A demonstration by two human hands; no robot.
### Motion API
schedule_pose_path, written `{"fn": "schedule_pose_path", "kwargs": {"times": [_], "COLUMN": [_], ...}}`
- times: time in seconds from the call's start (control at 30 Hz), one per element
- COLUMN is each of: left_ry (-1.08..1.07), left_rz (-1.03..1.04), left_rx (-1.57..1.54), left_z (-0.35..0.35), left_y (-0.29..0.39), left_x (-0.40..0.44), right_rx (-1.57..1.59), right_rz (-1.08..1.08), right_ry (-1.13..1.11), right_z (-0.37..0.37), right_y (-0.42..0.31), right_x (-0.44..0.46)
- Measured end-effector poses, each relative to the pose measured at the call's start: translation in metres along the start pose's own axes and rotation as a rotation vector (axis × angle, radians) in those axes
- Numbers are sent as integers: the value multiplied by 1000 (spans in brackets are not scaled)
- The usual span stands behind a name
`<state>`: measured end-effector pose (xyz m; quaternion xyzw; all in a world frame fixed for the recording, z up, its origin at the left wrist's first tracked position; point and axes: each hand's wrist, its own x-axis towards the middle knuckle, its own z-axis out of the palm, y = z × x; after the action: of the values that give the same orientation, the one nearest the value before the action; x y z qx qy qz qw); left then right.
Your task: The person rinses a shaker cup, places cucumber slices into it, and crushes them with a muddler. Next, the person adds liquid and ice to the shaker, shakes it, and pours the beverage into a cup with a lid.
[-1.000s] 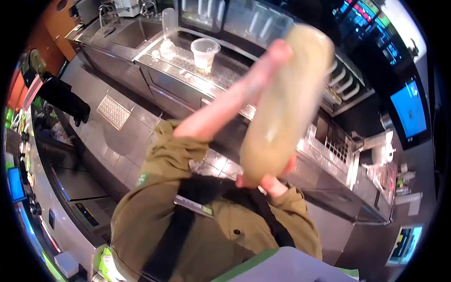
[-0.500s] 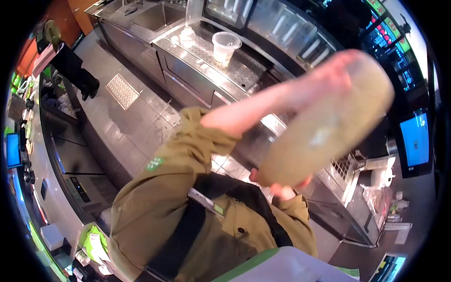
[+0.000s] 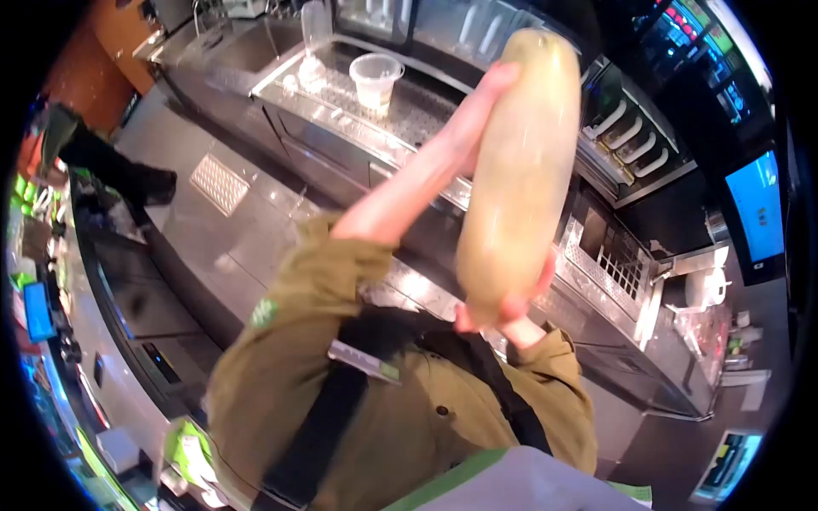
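A long, rounded clear container [image 3: 524, 162] of pale yellow content is held up at a tilt in front of my body. My left hand [image 3: 501, 78] grips its upper end from the left side, most of the fingers hidden behind it. Around the narrower lower end wrap the fingers of my right hand [image 3: 511, 308]. Beyond my left forearm, a clear plastic tub [image 3: 375, 83] stands on the perforated metal counter [image 3: 341, 119], beside a small clear container [image 3: 312, 73].
A sink [image 3: 243, 60] is at the upper left. White handles [image 3: 626, 132] line a unit at the right, with a metal grate [image 3: 620, 260] below. Another person's dark-clothed leg [image 3: 111, 166] shows at the far left, near the long counter [image 3: 141, 375].
The container swung out to the right and is now back nearer the centre and more upright, both hands still on it. The view has shifted; the other person's leg has changed pose.
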<state>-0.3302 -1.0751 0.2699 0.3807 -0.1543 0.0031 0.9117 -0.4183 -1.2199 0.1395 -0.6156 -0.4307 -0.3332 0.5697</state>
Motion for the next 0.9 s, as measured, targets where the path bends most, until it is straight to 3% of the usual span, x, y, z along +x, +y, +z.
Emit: {"fn": "schedule_pose_path", "kwargs": {"times": [0.07, 0.13, 0.2, 0.23, 0.27, 0.3, 0.33, 0.37, 0.4, 0.5, 0.57, 0.63, 0.67, 0.73, 0.8, 0.83, 0.9], "left_ry": [48, 60, 27, 42, 156, 272, 143, 25, -224, -290, 87, 238, 282, -69, -181, -238, 31], "left_rz": [316, 211, 99, 29, 13, 15, 145, 246, 365, 252, 68, 23, 21, 214, 303, 347, 150], "left_rx": [315, 141, -25, -101, -24, 68, -8, -89, -171, -116, 1, 90, 144, -53, -41, -39, 202], "left_z": [5, 1, -13, -20, -33, -41, -25, -6, 7, -13, -60, -54, -45, -2, 24, 37, -17], "left_y": [-9, -3, 1, -1, -8, -10, -7, -9, -15, -14, -18, -23, -18, -22, -20, -19, -23], "left_x": [-16, -6, 18, 27, 26, 29, 18, 1, -2, 7, 47, 35, 41, 26, 30, 32, 62], "right_rx": [51, -81, -12, 137, 237, 294, 351, 236, 107, -98, 141, 333, 253, 133, 24, -55, -18], "right_rz": [-175, -597, -586, -301, -121, -121, -123, -383, -614, -683, -378, -47, -230, -613, -800, -759, -508], "right_ry": [186, 370, 208, -37, -18, 8, 34, 60, 85, 41, 24, 141, 79, -27, -67, -77, -13], "right_z": [19, 39, 9, -9, -11, -8, -5, -3, -3, -11, -16, -13, -19, -29, -28, -30, -37], "right_y": [3, 36, 48, 38, 42, 53, 63, 57, 54, 61, 59, 57, 61, 69, 95, 99, 95], "right_x": [-17, 5, 36, 33, 28, 9, -8, -5, -4, -1, 11, 22, 24, 30, 9, 0, -5]}}
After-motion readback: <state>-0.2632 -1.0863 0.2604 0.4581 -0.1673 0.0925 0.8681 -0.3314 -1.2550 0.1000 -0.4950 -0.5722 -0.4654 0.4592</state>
